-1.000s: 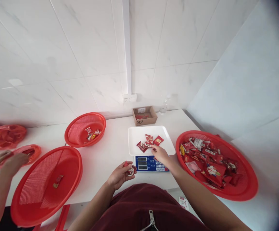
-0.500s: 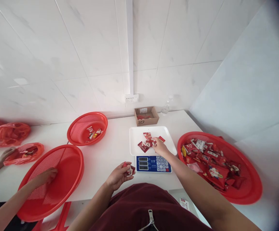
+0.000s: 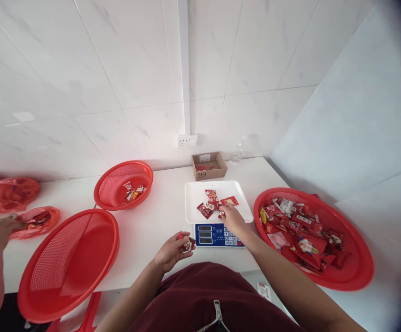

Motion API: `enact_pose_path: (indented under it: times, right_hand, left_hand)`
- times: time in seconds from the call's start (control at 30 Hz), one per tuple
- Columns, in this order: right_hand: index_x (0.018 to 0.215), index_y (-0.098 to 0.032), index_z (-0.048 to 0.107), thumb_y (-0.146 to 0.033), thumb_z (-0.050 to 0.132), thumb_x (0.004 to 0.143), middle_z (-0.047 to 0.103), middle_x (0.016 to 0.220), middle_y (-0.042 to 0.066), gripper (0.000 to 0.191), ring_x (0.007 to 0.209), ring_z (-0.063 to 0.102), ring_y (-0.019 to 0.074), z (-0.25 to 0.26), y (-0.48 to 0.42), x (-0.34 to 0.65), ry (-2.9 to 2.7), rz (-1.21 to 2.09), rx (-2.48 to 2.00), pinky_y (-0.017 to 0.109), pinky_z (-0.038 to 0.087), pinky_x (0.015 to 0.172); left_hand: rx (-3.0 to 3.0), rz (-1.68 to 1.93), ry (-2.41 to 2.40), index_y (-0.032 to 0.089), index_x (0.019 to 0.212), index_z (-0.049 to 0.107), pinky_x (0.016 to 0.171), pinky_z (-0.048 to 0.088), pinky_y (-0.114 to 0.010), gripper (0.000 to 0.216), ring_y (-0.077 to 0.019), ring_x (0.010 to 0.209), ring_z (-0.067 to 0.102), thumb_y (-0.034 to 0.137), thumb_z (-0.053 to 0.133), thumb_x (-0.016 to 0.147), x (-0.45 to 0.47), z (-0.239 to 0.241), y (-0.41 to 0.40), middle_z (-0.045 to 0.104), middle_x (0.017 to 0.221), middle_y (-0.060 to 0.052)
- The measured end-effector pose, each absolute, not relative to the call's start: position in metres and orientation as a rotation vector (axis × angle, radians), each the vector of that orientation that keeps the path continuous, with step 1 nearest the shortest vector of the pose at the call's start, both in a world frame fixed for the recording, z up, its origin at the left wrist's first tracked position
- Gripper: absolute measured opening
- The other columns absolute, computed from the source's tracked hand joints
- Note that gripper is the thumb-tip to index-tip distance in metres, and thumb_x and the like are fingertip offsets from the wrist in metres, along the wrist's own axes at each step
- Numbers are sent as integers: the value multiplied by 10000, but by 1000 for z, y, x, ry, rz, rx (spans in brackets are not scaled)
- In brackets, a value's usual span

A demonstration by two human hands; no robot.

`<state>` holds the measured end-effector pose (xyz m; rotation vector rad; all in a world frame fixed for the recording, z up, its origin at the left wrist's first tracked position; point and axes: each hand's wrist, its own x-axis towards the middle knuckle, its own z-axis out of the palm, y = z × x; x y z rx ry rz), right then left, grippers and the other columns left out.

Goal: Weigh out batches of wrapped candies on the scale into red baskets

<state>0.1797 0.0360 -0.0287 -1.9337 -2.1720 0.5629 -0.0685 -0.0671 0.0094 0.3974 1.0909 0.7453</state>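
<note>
My left hand is closed around small red-and-white snack packets, just left of the scale's blue keypad panel. Over the white weighing tray, my right hand pinches a small red snack packet at the tray's lower middle. Several more red snack packets lie loosely together beside my fingertips. One flat red packet sits on the tray just above my right hand.
At right, a red basket holds many red packets. To the left stand two more red baskets, a small one with a few packets and a large one. A co-worker's hand touches a red plastic bag. Behind the scale are a cardboard box and a clear bottle.
My right hand has shifted down a little on the tray, uncovering the flat red packet. My left hand stays nearly still. The co-worker's hand has left the large basket.
</note>
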Motion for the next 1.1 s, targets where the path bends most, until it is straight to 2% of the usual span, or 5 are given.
enact_pose_path:
  times: [0.17, 0.37, 0.57, 0.8, 1.1]
  right_hand:
    - [1371, -286, 431, -282, 456, 872, 333, 1493, 75, 500, 1365, 244, 320, -26, 31, 165, -2435, 456, -1813, 501, 303, 1029]
    - [1414, -318, 347, -391, 368, 911, 237, 1541, 33, 508, 1418, 85, 322, -36, 28, 163, -2550, 577, -1816, 635, 134, 1057]
    - [1274, -276, 525, -317, 365, 905, 396, 1454, 81, 404, 1375, 227, 307, -32, 29, 173, -2421, 521, -1891, 621, 193, 1040]
    - [1421, -259, 321, -419, 391, 899, 263, 1523, 97, 551, 1405, 153, 325, -30, 64, 164, -2304, 618, -2005, 585, 211, 1055]
    - [1320, -198, 464, -317, 408, 891, 408, 1420, 129, 449, 1327, 329, 276, -38, 71, 180, -2053, 592, -2052, 404, 355, 1004]
  left_hand:
    - [400, 753, 1112, 182, 1025, 520, 788, 503, -329, 300, -164, 834, 657, 279, 663, 781, -70, 10, -70, 660, 923, -59]
    - [386, 767, 1109, 180, 1038, 508, 787, 502, -330, 318, -169, 835, 659, 279, 664, 779, -72, 6, -73, 660, 922, -60]
    - [377, 775, 1110, 183, 1012, 523, 780, 502, -329, 311, -170, 841, 654, 289, 681, 765, -73, 4, -76, 657, 912, -56]
    - [397, 768, 1091, 184, 1020, 522, 795, 494, -337, 342, -169, 836, 654, 301, 695, 750, -70, 6, -74, 654, 922, -59]
    - [375, 790, 1109, 187, 1024, 521, 803, 495, -338, 330, -171, 852, 651, 295, 685, 759, -79, 1, -79, 654, 926, -58]
